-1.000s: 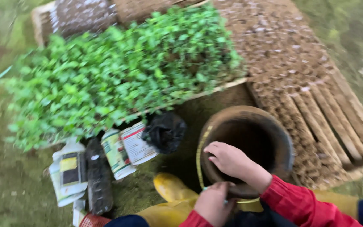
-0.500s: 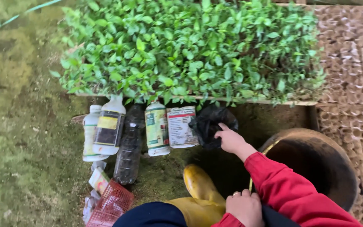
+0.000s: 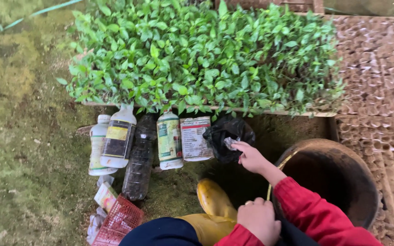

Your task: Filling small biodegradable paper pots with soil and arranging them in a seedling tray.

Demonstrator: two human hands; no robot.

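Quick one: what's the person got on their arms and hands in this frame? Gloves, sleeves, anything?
No gloves: both hands are bare. The right hand comes out of a long red sleeve that ends at the wrist. The left hand shows the same red fabric at its cuff. No watch, rings or markings are visible.

Right hand (image 3: pixel 250 157) pinches a small packet (image 3: pixel 229 143) at the black bag (image 3: pixel 228 136) beside bottles (image 3: pixel 119 136)
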